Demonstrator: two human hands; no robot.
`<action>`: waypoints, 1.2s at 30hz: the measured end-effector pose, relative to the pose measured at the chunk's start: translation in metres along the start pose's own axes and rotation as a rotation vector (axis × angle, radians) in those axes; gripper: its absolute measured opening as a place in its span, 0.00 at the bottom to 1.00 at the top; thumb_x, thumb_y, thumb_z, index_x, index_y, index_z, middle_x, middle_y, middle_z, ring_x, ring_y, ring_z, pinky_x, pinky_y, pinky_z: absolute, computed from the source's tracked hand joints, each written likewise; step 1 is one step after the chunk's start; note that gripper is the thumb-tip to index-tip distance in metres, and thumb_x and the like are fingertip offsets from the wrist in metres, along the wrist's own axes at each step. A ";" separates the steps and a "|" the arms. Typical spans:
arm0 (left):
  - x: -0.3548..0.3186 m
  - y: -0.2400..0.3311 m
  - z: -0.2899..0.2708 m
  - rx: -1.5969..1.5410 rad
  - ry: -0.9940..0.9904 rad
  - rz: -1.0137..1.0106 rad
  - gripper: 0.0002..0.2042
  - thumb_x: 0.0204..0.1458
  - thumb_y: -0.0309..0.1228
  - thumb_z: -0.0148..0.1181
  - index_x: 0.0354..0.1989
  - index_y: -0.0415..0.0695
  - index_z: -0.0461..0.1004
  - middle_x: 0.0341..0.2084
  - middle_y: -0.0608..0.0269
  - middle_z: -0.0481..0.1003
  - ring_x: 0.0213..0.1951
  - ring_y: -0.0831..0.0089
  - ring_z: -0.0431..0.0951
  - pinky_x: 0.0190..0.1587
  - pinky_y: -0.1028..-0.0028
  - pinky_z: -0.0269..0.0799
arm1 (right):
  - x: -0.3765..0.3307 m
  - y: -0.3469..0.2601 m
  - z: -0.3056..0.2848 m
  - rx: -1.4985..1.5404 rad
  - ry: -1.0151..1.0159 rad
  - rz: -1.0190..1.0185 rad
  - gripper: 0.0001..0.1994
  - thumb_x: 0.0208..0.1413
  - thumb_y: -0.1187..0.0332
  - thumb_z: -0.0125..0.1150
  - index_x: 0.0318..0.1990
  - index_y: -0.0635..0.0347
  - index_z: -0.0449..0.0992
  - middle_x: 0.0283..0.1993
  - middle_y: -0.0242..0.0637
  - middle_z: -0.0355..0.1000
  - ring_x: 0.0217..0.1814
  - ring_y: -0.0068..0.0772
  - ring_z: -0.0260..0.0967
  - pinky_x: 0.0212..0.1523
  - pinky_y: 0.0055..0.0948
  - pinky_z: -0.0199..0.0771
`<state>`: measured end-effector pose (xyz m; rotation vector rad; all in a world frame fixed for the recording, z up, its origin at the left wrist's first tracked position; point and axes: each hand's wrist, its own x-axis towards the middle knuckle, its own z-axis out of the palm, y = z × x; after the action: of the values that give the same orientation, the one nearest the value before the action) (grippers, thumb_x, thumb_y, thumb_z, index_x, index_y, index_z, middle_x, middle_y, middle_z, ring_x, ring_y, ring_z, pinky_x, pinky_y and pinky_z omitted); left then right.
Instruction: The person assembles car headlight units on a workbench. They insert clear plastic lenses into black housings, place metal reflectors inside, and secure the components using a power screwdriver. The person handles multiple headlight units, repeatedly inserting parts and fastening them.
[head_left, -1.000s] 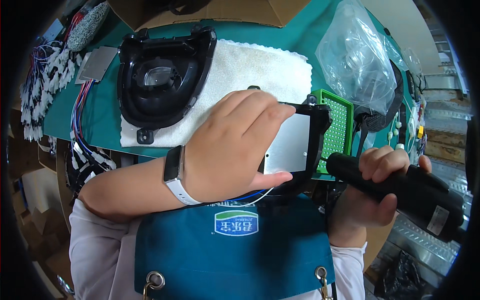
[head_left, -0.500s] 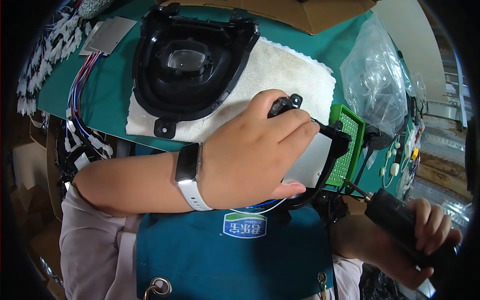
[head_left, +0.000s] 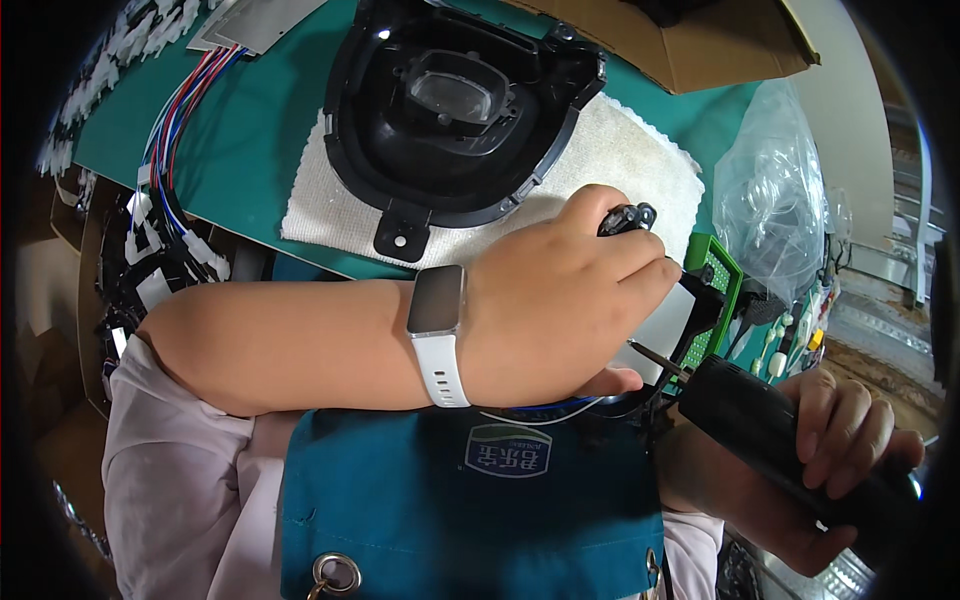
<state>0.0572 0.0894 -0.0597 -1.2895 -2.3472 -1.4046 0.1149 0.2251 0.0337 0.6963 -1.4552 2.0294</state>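
My left hand (head_left: 565, 300) is closed over a black plastic housing (head_left: 708, 300) with a pale silver plate (head_left: 665, 330) set in it. Much of this part is hidden under the hand; a white and a blue wire come out below it. My right hand (head_left: 835, 440) is wrapped round a black electric screwdriver (head_left: 745, 415). Its bit points up and left, with the tip over the silver plate's lower part; I cannot tell whether it touches. Beyond my left hand, a larger black housing (head_left: 450, 150) with a clear lens lies on a white cloth (head_left: 640, 150).
A green perforated tray (head_left: 725, 265) stands right of the held part. Behind it sits a clear plastic bag (head_left: 770, 190). A cardboard box (head_left: 690, 50) is at the back. On the left are flat metal plates with coloured wires (head_left: 185, 120) and white connectors.
The screwdriver has moved left, bringing its bit from beside the green tray to over the silver plate. The whole view has shifted, so the bench things appear farther right.
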 end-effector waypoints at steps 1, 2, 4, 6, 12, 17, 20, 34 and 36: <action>0.000 -0.001 -0.001 -0.016 -0.038 -0.008 0.29 0.28 0.40 0.68 0.42 0.41 0.69 0.38 0.66 0.69 0.47 0.58 0.62 0.45 0.71 0.66 | 0.000 0.001 0.002 -0.004 0.006 -0.011 0.25 0.34 0.67 0.60 0.44 0.64 0.61 0.25 0.29 0.57 0.24 0.18 0.55 0.27 0.18 0.56; 0.001 -0.001 -0.004 -0.033 -0.076 -0.014 0.30 0.28 0.41 0.68 0.44 0.40 0.69 0.40 0.66 0.68 0.48 0.58 0.61 0.48 0.70 0.64 | 0.000 0.002 0.003 -0.013 0.009 -0.021 0.25 0.35 0.67 0.60 0.44 0.64 0.61 0.25 0.29 0.57 0.24 0.18 0.55 0.27 0.18 0.56; 0.000 -0.001 -0.005 -0.048 -0.104 -0.017 0.31 0.29 0.41 0.68 0.45 0.40 0.68 0.43 0.65 0.67 0.48 0.57 0.60 0.51 0.69 0.61 | 0.000 0.005 0.006 -0.031 0.015 -0.042 0.25 0.35 0.66 0.60 0.44 0.64 0.61 0.25 0.29 0.57 0.24 0.19 0.55 0.26 0.18 0.55; -0.001 0.000 -0.005 -0.044 -0.083 -0.005 0.31 0.29 0.40 0.68 0.45 0.40 0.68 0.43 0.65 0.67 0.48 0.58 0.60 0.51 0.70 0.61 | -0.002 0.010 0.008 -0.068 0.007 -0.042 0.25 0.35 0.66 0.60 0.44 0.64 0.61 0.25 0.29 0.57 0.24 0.19 0.55 0.26 0.19 0.55; -0.001 -0.002 -0.006 -0.083 -0.142 -0.030 0.32 0.29 0.39 0.68 0.47 0.41 0.66 0.47 0.64 0.65 0.49 0.57 0.59 0.52 0.69 0.59 | -0.004 0.010 0.009 -0.098 -0.050 -0.072 0.25 0.35 0.65 0.60 0.43 0.64 0.61 0.25 0.30 0.57 0.23 0.20 0.54 0.25 0.19 0.54; -0.002 0.005 -0.006 -0.101 0.003 0.000 0.33 0.27 0.41 0.68 0.46 0.42 0.67 0.50 0.60 0.63 0.49 0.56 0.61 0.50 0.65 0.59 | 0.005 -0.009 0.000 -0.073 0.004 -0.077 0.23 0.34 0.67 0.60 0.40 0.63 0.61 0.25 0.28 0.58 0.23 0.19 0.55 0.28 0.18 0.57; 0.000 0.013 -0.013 -0.163 0.051 0.018 0.28 0.27 0.41 0.67 0.41 0.42 0.70 0.46 0.59 0.66 0.48 0.59 0.62 0.47 0.64 0.59 | 0.011 -0.018 -0.003 0.106 0.011 -0.092 0.22 0.34 0.69 0.60 0.39 0.63 0.60 0.25 0.29 0.59 0.25 0.18 0.57 0.31 0.18 0.58; 0.000 0.017 -0.014 -0.239 0.055 0.116 0.09 0.31 0.26 0.62 0.25 0.44 0.71 0.25 0.67 0.68 0.25 0.69 0.67 0.28 0.74 0.62 | 0.010 -0.017 0.002 0.192 0.141 -0.272 0.24 0.33 0.71 0.61 0.41 0.64 0.60 0.22 0.27 0.62 0.24 0.17 0.61 0.27 0.15 0.64; 0.000 0.019 -0.015 -0.233 0.031 0.093 0.10 0.30 0.25 0.61 0.26 0.44 0.71 0.25 0.66 0.68 0.26 0.69 0.67 0.28 0.74 0.63 | 0.010 -0.019 0.001 0.174 0.132 -0.259 0.24 0.33 0.71 0.61 0.41 0.64 0.60 0.22 0.27 0.62 0.24 0.17 0.61 0.28 0.15 0.64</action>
<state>0.0660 0.0813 -0.0388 -1.4011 -2.1247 -1.6941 0.1207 0.2305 0.0533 0.7621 -1.0645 1.9724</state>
